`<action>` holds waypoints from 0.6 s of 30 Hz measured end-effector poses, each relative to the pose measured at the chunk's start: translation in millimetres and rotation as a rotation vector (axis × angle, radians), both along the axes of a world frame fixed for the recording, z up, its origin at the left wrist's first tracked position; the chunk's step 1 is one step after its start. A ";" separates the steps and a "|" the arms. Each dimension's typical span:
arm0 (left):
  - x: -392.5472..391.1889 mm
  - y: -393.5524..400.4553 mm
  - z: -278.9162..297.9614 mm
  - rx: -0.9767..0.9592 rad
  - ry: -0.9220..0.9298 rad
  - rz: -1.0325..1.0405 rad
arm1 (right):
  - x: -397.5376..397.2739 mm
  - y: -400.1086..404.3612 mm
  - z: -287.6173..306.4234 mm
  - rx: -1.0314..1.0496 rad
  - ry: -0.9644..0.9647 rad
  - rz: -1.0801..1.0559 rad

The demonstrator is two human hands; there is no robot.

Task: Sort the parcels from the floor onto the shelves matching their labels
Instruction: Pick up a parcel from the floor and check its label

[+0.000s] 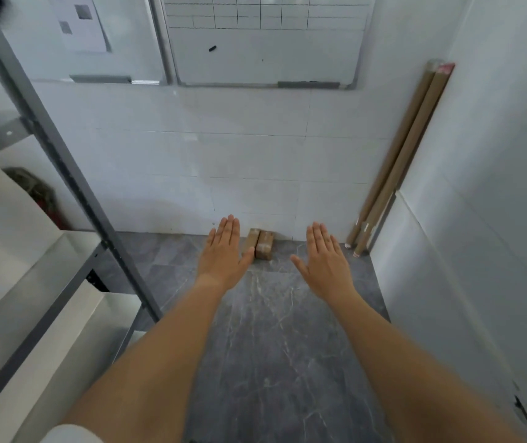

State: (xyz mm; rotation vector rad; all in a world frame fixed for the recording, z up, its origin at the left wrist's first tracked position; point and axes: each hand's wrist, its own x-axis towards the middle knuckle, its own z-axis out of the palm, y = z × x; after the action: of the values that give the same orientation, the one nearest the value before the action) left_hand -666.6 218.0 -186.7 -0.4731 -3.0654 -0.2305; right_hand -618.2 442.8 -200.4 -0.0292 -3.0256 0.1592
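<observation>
Two small brown cardboard parcels (260, 243) lie side by side on the grey marble floor against the white tiled wall. My left hand (226, 251) is stretched out flat, palm down, fingers together, and its thumb overlaps the left parcel's near corner in the view. My right hand (325, 259) is flat and empty too, to the right of the parcels with a gap between. Both forearms reach forward from the bottom of the frame. A metal shelf unit (48, 276) with pale boards stands at my left.
A grey upright post (64, 174) of the shelf unit crosses the left side. Long brown cardboard tubes (399, 161) lean in the right corner. Two whiteboards (265, 52) hang on the far wall. A white wall closes the right side.
</observation>
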 end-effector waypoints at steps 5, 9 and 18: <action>-50.3 34.5 11.9 -0.043 0.001 -0.005 | -59.4 33.4 5.3 -0.030 0.011 0.037; -90.5 51.3 14.9 -0.059 0.030 -0.011 | -103.3 47.6 7.3 -0.003 0.007 0.057; -184.0 48.2 -14.7 -0.089 0.008 -0.011 | -197.8 52.7 -19.3 0.041 -0.094 0.072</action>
State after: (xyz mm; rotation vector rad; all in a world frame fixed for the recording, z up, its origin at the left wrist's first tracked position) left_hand -850.5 266.3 -201.4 -0.4943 -3.0756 -0.0922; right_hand -816.0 495.5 -219.7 0.0782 -3.1248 0.1046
